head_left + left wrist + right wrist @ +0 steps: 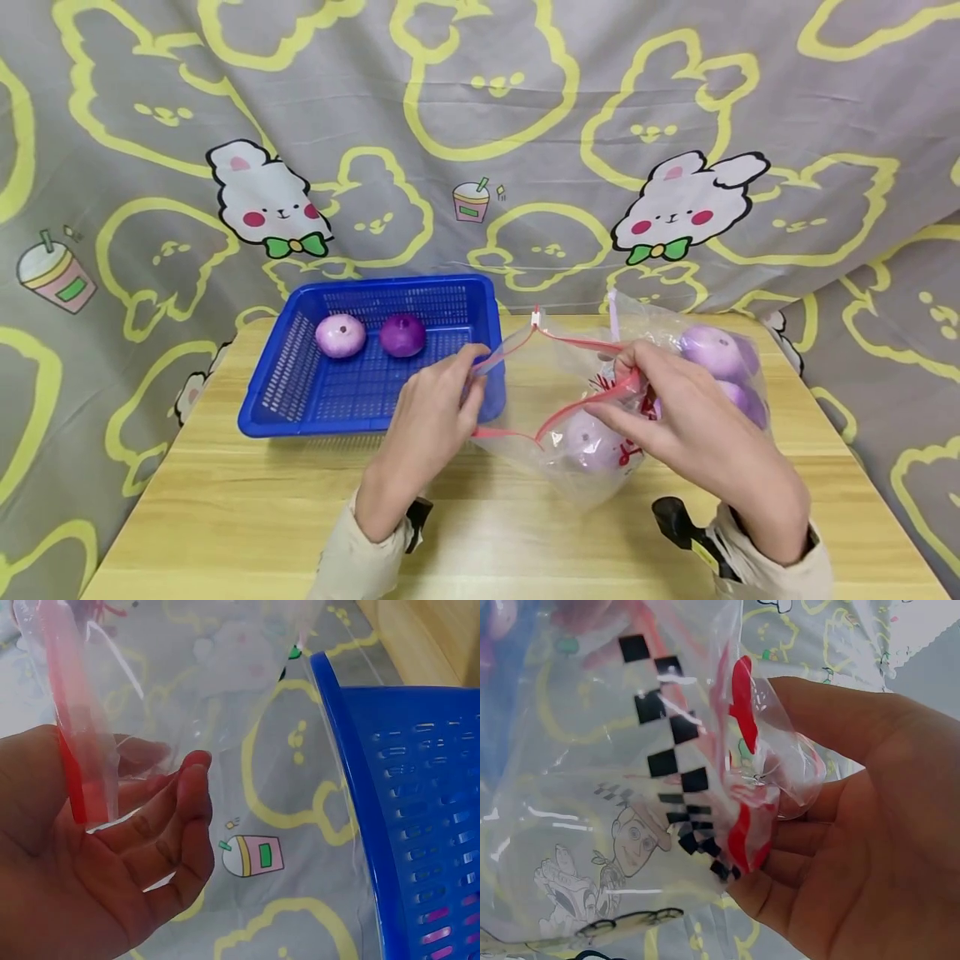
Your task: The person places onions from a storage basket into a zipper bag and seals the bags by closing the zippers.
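One cloth (487,242) hangs behind one table (225,517). One basket (322,429) stands left of two bags — the near bag (555,471) gaping, the far bag (652,321) behind. Fingers curled, the left hand (431,417) and right hand (697,417) each pinch the near bag's mouth. Onions (341,336): two in the basket, one visible through the near bag — two or more in the far bag.

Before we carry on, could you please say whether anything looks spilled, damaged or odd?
Nothing stands out. The pale onion and dark purple onion lie in the blue basket, nothing appears spilled on the table, and I see no tear in the clear bag held by the left hand and right hand, though folds hide parts.
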The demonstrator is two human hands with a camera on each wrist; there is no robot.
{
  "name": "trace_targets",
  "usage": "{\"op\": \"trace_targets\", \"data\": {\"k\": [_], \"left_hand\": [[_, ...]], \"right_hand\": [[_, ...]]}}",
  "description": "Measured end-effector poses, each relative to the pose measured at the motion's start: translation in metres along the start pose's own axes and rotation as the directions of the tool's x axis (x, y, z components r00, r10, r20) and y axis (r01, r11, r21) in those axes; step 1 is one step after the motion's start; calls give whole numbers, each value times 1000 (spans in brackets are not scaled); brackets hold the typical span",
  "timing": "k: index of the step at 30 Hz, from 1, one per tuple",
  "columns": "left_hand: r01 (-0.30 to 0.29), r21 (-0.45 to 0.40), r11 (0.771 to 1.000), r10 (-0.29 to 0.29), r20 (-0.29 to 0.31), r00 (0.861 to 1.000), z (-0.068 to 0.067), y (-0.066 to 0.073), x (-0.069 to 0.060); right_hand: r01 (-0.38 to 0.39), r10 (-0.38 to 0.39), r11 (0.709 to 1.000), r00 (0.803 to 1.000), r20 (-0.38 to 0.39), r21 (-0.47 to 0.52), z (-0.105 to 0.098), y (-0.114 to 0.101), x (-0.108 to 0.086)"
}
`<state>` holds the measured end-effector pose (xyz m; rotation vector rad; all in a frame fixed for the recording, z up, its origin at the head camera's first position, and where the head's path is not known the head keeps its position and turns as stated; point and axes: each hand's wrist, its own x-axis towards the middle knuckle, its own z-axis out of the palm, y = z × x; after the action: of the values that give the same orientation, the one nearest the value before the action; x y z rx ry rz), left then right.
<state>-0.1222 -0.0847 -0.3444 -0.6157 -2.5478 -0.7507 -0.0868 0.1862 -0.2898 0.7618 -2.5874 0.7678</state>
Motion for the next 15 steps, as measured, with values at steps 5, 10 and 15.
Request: {"op": "trace_targets", "data": {"k": [5,10,15], "left_hand": [[-17,-44,999,15,-38,999,-4,-2,-1],[19,-110,994,-21,-18,1000,-12,-8,0],[81,-193,978,-77,31,997,-23,-21,3]], "right_hand": [[-17,17,1000,1000,20,17,1,2,2],[-23,23,1000,999,41,17,2,6,5],[-39,38,999,997,71,12,4,9,7]]}}
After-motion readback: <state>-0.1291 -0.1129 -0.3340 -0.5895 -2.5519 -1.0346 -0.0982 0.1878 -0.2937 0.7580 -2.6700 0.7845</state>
